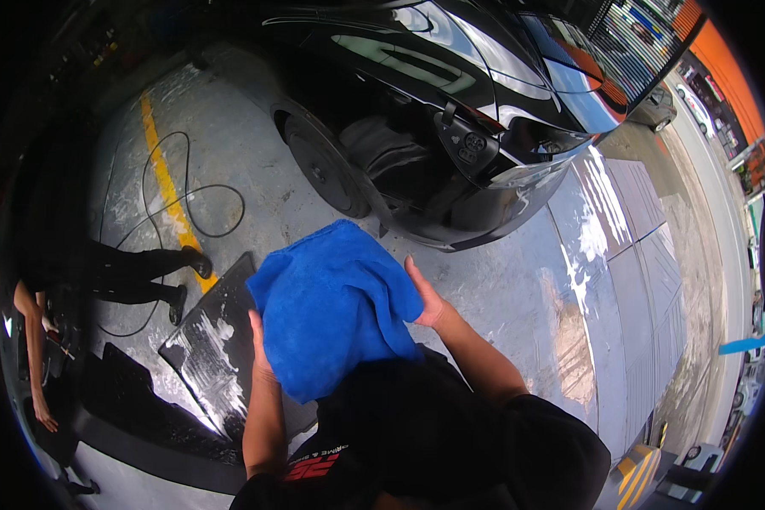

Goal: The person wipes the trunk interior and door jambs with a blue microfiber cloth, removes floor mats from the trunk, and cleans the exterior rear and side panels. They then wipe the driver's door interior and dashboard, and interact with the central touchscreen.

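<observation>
A bunched blue cloth (338,306), soft like a microfiber towel, is held between my two hands in front of my torso. My left hand (261,347) grips its near left side, with most of the fingers hidden behind the cloth. At its right edge, my right hand (426,296) holds a fold, the thumb pointing up. Beyond the cloth stands a glossy black car (414,134) with its charging port (472,148) uncovered and its port flap raised. The car's wheel (322,166) has a dark cover.
Dark wet mats (210,357) lie on the grey floor at the left. A black hose or cable (213,188) loops across a yellow floor line (159,159). Another person in dark clothes (134,274) stands at the far left. A yellow-striped block (637,475) is at the lower right.
</observation>
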Tool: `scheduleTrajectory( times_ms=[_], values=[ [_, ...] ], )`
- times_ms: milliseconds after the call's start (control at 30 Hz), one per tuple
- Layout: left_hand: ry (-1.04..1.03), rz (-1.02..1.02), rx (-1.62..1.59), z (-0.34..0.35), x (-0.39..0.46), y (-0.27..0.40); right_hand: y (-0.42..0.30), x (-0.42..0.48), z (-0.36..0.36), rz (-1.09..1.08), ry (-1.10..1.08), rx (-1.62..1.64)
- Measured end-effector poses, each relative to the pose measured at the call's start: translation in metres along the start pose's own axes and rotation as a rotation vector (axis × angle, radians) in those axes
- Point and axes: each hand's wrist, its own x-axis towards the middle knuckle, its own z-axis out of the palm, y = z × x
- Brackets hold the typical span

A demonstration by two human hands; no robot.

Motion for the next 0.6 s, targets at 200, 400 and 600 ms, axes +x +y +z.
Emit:
scheduleTrajectory(
  times_ms=[200,400,600],
  values=[
    [0.260,-0.095,0.402,-0.044,0.103,0.054,0.011,0.053,-0.015,-0.134,0.561,-0.296],
    [0.292,-0.250,1.033,-0.095,0.214,0.119,0.031,0.119,-0.031,-0.497,1.205,-0.644],
    [-0.572,0.140,1.965,-0.023,0.282,0.167,0.017,0.125,0.004,-0.510,1.274,-1.172]
  ],
)
